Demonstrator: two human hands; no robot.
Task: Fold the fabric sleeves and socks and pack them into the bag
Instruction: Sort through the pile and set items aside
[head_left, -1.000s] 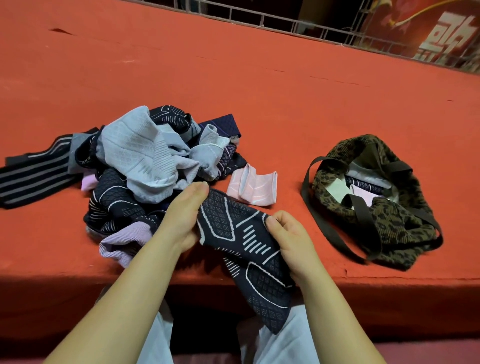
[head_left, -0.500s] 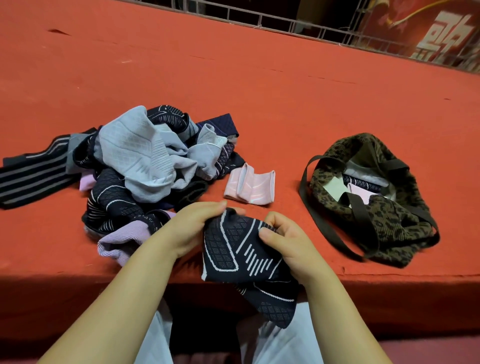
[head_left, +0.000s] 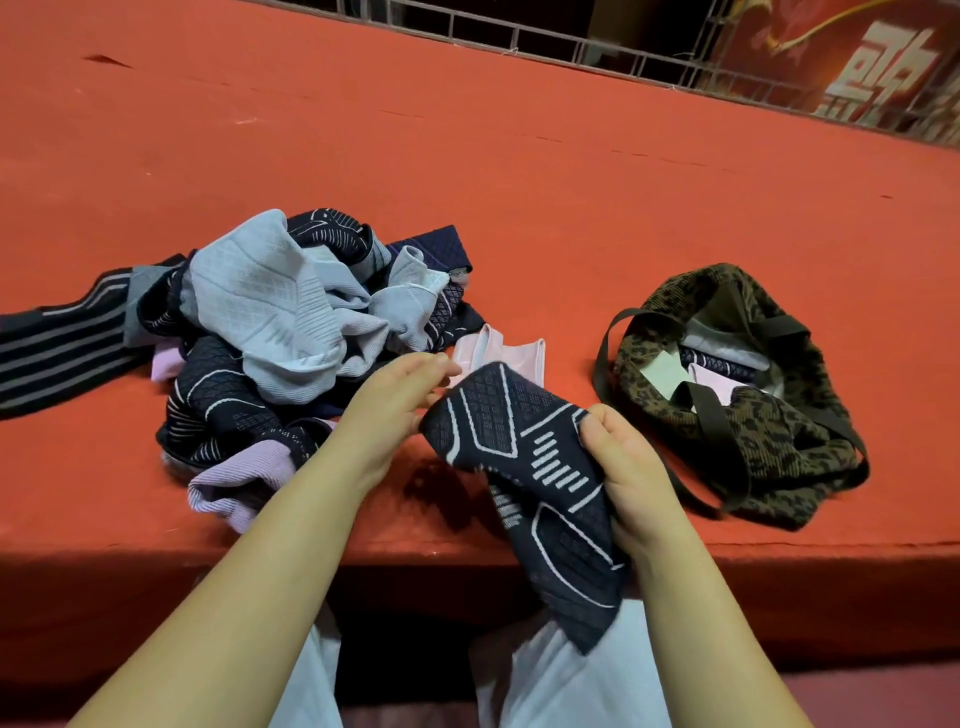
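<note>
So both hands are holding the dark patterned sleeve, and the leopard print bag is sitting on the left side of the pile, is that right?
Not quite. The head view shows the leopard print bag on the right of the pile, not the left. The rest holds: the left hand and right hand both hold the dark patterned sleeve.

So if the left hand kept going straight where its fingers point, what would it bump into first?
Probably the folded pink piece: the left hand's fingers point up and right toward it. Depth is hard to judge.
</note>
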